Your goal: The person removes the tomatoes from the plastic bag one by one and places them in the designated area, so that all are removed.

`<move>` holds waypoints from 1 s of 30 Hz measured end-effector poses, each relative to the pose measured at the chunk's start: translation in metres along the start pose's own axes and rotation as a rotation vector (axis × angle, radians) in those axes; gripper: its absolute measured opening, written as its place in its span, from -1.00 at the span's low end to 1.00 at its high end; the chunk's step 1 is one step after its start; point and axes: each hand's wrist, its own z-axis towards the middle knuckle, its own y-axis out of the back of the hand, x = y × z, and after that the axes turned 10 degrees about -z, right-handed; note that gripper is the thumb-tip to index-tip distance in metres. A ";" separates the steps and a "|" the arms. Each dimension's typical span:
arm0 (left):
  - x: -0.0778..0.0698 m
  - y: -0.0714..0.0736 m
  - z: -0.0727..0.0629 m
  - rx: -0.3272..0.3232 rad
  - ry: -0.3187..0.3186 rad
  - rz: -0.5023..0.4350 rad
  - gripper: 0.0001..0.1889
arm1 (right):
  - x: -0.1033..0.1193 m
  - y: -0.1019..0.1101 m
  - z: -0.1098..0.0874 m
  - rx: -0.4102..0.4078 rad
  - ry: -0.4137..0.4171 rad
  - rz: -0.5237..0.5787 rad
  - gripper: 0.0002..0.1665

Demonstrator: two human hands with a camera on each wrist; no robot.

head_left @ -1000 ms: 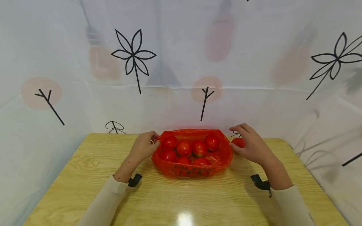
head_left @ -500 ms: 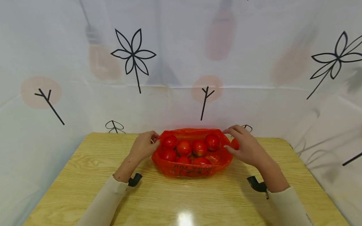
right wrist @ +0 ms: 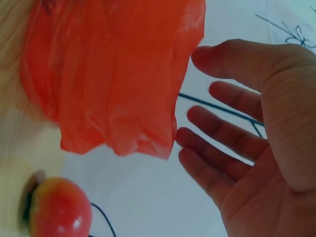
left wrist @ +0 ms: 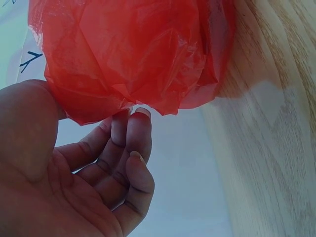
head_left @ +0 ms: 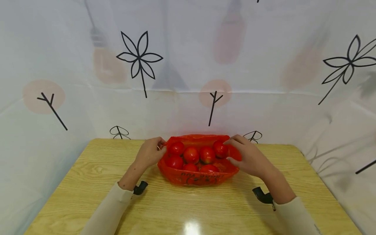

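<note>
By the bench's back edge (head_left: 117, 143), left hand (head_left: 149, 151) pinched the plastic bag (head_left: 194, 180); right hand (head_left: 249, 158) came, grip apart, so both were there.

In the head view, the crumpled, thin red plastic bag (head_left: 177, 179) is hiding the undersides of the glossy round red fruits (head_left: 191, 155) inside, its front wall covering more of the nearest two. Creases are distorting the black print (head_left: 202, 177) on that wall. My right hand (head_left: 249, 159) is masking the bag's right rim and also blocking the loose red-and-yellow fruit (right wrist: 60, 210), which the right wrist view's lower edge is cropping. My left hand (head_left: 149, 152) is losing its thumb tip behind the bag. Both wrist views are cutting off the bag's top; the head view is cropping my cream sleeves (head_left: 109, 210).
</note>
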 end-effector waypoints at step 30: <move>-0.001 -0.001 0.000 0.005 -0.001 0.013 -0.83 | 0.018 -0.022 0.005 0.170 0.050 0.175 -0.52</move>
